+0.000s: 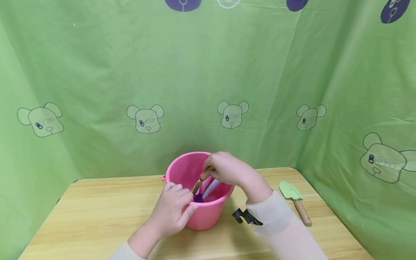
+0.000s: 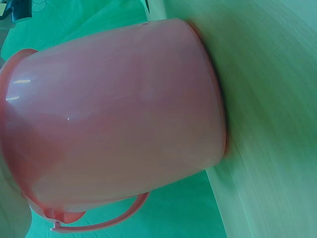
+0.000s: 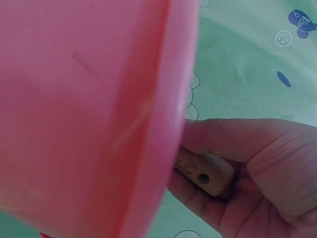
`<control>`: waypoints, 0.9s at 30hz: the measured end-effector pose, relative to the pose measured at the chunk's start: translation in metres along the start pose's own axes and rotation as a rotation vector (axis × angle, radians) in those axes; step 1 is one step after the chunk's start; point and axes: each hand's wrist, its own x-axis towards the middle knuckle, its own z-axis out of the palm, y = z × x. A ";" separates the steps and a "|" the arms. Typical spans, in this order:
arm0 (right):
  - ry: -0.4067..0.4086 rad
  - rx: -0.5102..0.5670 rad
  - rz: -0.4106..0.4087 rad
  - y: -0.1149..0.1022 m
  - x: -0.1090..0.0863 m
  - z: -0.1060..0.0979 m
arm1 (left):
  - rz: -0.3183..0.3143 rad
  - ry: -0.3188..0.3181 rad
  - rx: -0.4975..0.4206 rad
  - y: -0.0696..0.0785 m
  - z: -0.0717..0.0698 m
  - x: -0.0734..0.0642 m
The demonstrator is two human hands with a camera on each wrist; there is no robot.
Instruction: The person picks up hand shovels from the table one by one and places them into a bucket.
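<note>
A pink bucket (image 1: 204,217) stands upright on the wooden table. My left hand (image 1: 173,208) grips its near rim, fingers over the edge and thumb along the outside. Reaching over the right side of the rim, my right hand (image 1: 229,169) holds a small hand tool by its wooden handle (image 3: 205,173), whose end has a hole. The tool points down into the bucket and its working end is hidden. Inside the bucket lie a purple item (image 1: 198,198) and a pale long item (image 1: 212,187), both only partly visible.
A light green hand trowel (image 1: 290,190) with a wooden handle lies on the table (image 1: 107,213) to the right. The bucket's handle (image 2: 116,220) hangs at its side. A green curtain (image 1: 191,76) with bear prints closes off the back and sides.
</note>
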 end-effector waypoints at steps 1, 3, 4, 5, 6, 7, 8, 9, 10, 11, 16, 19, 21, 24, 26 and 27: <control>-0.004 0.002 0.004 0.001 0.000 0.001 | 0.000 0.000 0.000 0.000 0.000 0.000; -0.016 0.012 0.013 0.002 0.001 0.003 | 0.000 -0.002 0.003 -0.001 0.000 0.000; -0.021 0.018 0.016 0.002 0.001 0.004 | 0.001 -0.003 0.004 -0.001 0.000 0.000; -0.028 0.019 0.023 0.003 0.001 0.005 | 0.002 -0.004 0.006 -0.001 0.000 0.000; -0.034 0.021 0.026 0.003 0.002 0.006 | 0.004 -0.005 0.008 -0.001 0.000 0.000; -0.038 0.020 0.027 0.004 0.002 0.007 | 0.005 -0.005 0.009 -0.001 0.000 0.000; -0.040 0.015 0.029 0.005 0.002 0.008 | 0.006 -0.006 0.009 -0.001 0.000 0.000; -0.041 0.006 0.029 0.005 0.003 0.009 | 0.007 -0.005 0.009 -0.001 0.000 0.000; -0.041 -0.005 0.030 0.006 0.003 0.010 | 0.008 -0.004 0.008 0.000 0.000 0.000; -0.041 -0.016 0.030 0.007 0.003 0.011 | 0.009 -0.003 0.007 0.000 0.000 0.000; -0.045 -0.025 0.037 0.012 0.005 0.016 | 0.009 0.002 0.002 0.000 0.000 0.001; -0.053 -0.010 0.050 0.014 0.006 0.019 | 0.008 0.003 0.001 0.000 0.000 0.001; -0.061 -0.003 0.053 0.016 0.007 0.020 | 0.007 0.001 0.002 -0.001 0.000 0.001; -0.080 0.010 0.056 0.017 0.009 0.022 | 0.006 0.000 0.003 0.000 0.000 0.001; -0.091 0.021 0.053 0.019 0.010 0.024 | 0.007 0.000 0.004 0.000 0.000 0.001; -0.097 0.029 0.053 0.019 0.011 0.025 | 0.007 -0.001 0.004 0.000 0.000 0.001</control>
